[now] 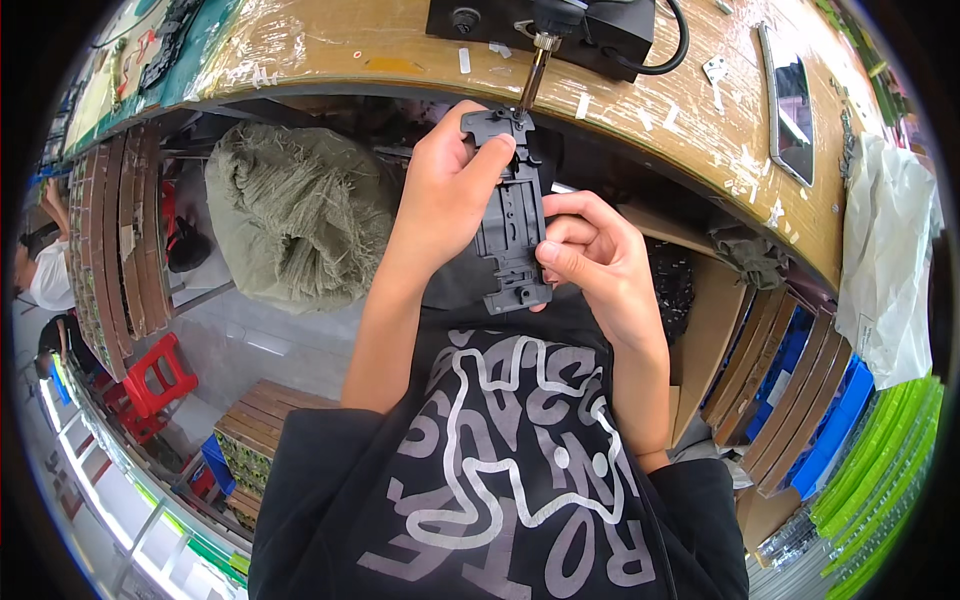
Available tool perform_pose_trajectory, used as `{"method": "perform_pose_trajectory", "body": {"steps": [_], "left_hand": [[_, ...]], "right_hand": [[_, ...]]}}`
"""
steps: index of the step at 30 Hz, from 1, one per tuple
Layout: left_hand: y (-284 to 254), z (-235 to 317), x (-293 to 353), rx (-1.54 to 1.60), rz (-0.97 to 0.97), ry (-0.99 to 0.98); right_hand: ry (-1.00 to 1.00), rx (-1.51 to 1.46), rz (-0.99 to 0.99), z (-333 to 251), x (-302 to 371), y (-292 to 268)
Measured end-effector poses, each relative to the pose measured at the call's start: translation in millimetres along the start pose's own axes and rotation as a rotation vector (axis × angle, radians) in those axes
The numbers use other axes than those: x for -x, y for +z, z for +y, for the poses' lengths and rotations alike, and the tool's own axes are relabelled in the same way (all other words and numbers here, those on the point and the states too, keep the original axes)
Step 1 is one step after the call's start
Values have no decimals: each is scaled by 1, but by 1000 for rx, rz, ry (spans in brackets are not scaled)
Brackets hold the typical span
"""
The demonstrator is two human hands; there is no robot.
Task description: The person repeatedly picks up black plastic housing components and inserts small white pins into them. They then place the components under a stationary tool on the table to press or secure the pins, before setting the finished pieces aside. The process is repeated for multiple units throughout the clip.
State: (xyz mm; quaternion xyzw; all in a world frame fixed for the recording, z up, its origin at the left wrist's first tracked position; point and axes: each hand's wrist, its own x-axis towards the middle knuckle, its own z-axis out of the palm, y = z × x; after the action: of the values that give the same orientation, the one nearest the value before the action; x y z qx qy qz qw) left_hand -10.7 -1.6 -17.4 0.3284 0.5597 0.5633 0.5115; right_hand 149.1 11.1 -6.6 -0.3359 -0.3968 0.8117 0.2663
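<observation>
Upright in front of my chest is a long black moulded plastic part (520,215) with slots, small holes and notched edges. My left hand (445,190) is closed around its upper left side, the thumb lying across its face. My right hand (600,245) has curled fingers at the lower right edge, with thumb and index finger against it; some fingertips are hidden. A tool like a soldering iron (535,78), with a brass-coloured collar and a metal shaft, points down at the part's top end. Its tip meets or nearly meets a small hole there.
Behind the tool, a black box (600,35) with a knob and cable stands on the film-covered wooden bench (330,55). A phone (790,105) lies at the right. Below are a green-grey sack (295,215), stacked brown trays (115,240), a red stool (160,375) and blue bins (835,420).
</observation>
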Motion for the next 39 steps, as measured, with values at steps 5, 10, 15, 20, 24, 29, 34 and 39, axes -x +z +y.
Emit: {"method": "perform_pose_trajectory", "body": {"steps": [5,10,15,20,24,29,34,39], "left_hand": [[0,0,-1,21,-14,11],[1,-1,0,52,-8,27],[1,-1,-1,58,-8,28],[1,-2,-1,65,-10,29],[2,-3,1,72,-3,33],[-2,-11,5,9,-6,-12],[2,-5,6,64,-35,2],[-1,-5,4,62,-23,21]], "right_hand": [[-9,-8,-1,2,-1,0],[-12,-5,1,-1,0,1],[-21,5,3,0,-1,0],[-20,-2,12,0,0,1],[-21,11,8,5,1,-1],[13,-4,7,9,4,-2],[2,9,15,4,7,-2],[-27,32,25,4,4,0]]}}
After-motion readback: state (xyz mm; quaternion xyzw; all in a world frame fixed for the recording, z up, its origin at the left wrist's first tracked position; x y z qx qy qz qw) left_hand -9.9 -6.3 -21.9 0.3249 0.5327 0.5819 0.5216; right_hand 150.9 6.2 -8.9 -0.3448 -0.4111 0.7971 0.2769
